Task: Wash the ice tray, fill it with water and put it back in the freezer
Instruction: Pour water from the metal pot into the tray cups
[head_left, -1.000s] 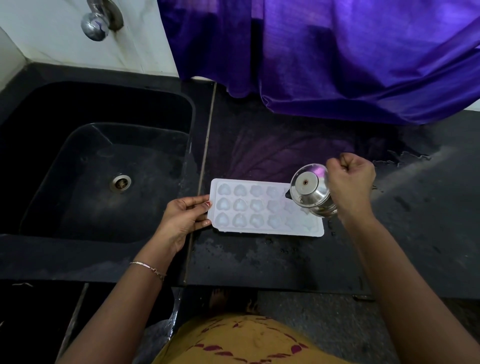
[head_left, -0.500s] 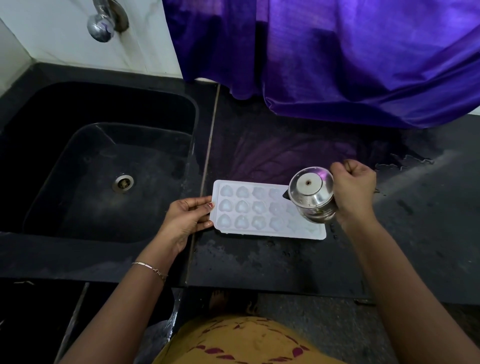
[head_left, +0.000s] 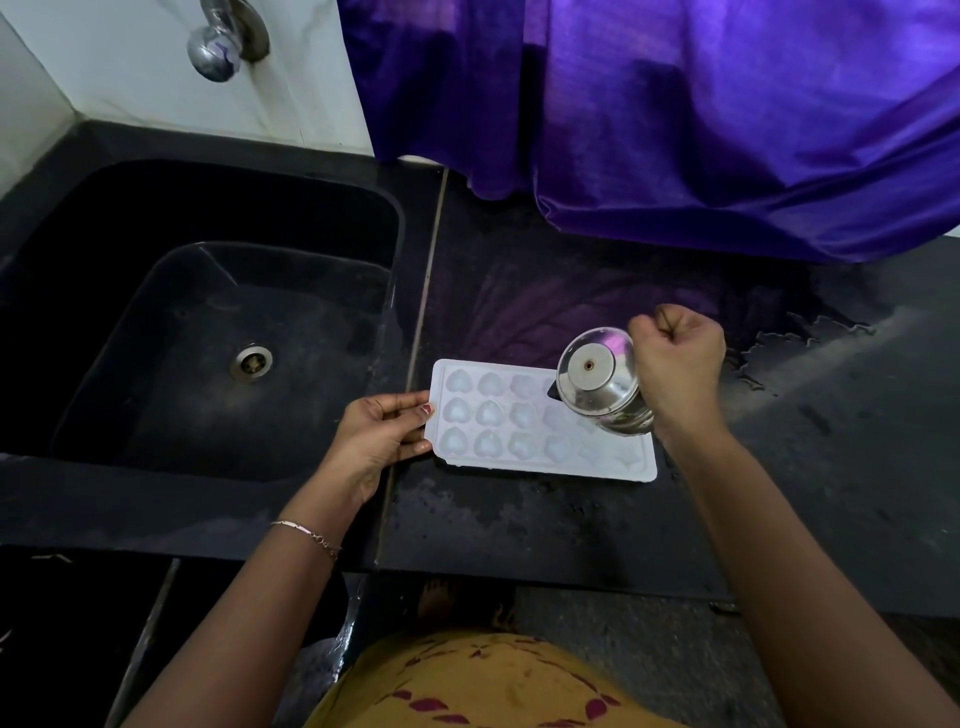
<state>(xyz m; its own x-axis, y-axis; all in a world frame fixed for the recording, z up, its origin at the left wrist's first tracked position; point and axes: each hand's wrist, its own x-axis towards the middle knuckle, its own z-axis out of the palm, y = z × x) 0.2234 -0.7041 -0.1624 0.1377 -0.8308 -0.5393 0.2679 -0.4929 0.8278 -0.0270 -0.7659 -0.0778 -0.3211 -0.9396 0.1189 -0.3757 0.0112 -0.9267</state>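
Watching the head cam feed from my end: the white ice tray (head_left: 519, 431) with the heart-shaped cells lies flat on the black countertop (head_left: 519, 525), its left short end right at the seam beside the sink (head_left: 156, 270), a bit back from the counter's front edge; the left hand (head_left: 382, 441) holds that left end, thumb on top of the rim and fingers curled at the edge; the right hand (head_left: 678, 366) is clenched round the far side of a small steel cup (head_left: 600, 382), which is tipped over the right part of the tray with its base facing the camera; can't tell from here whether water is coming out. There's a thin bracelet (head_left: 306, 532) on the left wrist; a purple cloth (head_left: 675, 130) hangs down onto the counter's back edge; a chrome tap (head_left: 218, 44) sticks out of the wall above the sink.
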